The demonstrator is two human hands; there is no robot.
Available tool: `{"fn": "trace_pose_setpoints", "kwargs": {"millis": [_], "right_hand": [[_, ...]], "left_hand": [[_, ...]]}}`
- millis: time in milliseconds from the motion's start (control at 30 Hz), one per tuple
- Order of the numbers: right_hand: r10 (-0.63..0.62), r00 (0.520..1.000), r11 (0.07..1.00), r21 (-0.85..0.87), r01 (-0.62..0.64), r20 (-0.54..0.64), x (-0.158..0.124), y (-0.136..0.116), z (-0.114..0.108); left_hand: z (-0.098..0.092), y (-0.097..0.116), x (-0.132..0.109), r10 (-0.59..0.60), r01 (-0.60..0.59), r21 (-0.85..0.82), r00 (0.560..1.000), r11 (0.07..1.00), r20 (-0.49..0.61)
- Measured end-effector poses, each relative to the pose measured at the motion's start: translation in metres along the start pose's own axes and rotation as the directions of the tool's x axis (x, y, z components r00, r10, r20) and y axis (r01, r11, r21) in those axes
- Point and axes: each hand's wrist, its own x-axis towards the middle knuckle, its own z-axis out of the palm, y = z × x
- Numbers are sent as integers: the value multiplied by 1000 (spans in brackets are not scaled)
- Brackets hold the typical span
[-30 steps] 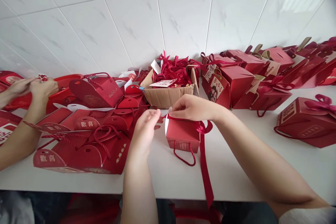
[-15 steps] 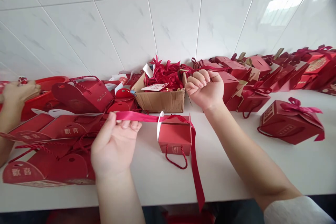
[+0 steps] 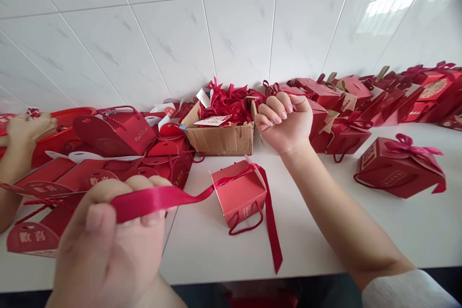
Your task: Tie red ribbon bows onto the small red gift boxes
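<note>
A small red gift box with a twisted cord handle sits on the white table, turned slightly askew. A red ribbon runs through its top; one end is pinched in my left hand, raised at the lower left. The ribbon's other end hangs over the box's right side and lies on the table. My right hand is held up behind and right of the box, its fingers curled; whether anything small is inside them cannot be made out.
Behind stands a cardboard carton full of red ribbons. Red boxes are piled at the left, and more line the wall at the right. One bow-tied box stands nearer. Another person's hand is at the far left.
My left hand has come nearer and down to the left, drawing the ribbon with it. The small box has turned and tilted toward the left. My right hand has hardly moved.
</note>
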Motion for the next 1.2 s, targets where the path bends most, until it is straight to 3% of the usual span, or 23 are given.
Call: {"fn": "trace_pose_setpoints", "kwargs": {"millis": [100, 200, 300, 400, 467, 533, 600, 667, 800, 1033, 1200], "right_hand": [[-7, 1000, 999, -31, 8, 14, 0, 1, 1], [-19, 999, 998, -62, 21, 26, 0, 1, 2], [-33, 999, 995, -97, 35, 21, 0, 2, 4], [-47, 999, 990, -134, 48, 7, -1, 2, 6], [-55, 998, 987, -154, 55, 9, -2, 2, 8], [-60, 998, 982, -179, 62, 16, -3, 2, 10], [-64, 998, 975, -210, 69, 28, -4, 2, 12], [-72, 996, 967, -241, 81, 47, -5, 2, 14], [-99, 991, 946, -301, 121, 88, -8, 2, 21], [-98, 972, 842, -503, 196, 214, -18, 5, 48], [-62, 944, 769, -587, 252, 324, -25, 5, 60]], "left_hand": [[28, -3, 18, 138, -137, -40, 990, 990, 23], [38, 2, 30, -53, 52, -117, 999, 992, 0], [31, 9, 29, -246, 259, -145, 964, 955, 106], [27, 9, 25, -275, 251, 178, 953, 952, 128], [28, 3, 23, -323, 227, 557, 943, 799, 79], [30, -3, 22, -467, 182, 837, 879, 515, 96], [31, -9, 21, -629, 84, 944, 764, 319, 145], [30, -12, 20, -704, 1, 968, 687, 250, 181], [29, -13, 22, -722, -67, 973, 659, 221, 209], [30, -14, 26, -696, -5, 977, 700, 215, 157], [35, -10, 22, -736, -13, 968, 646, 251, 200]]}}
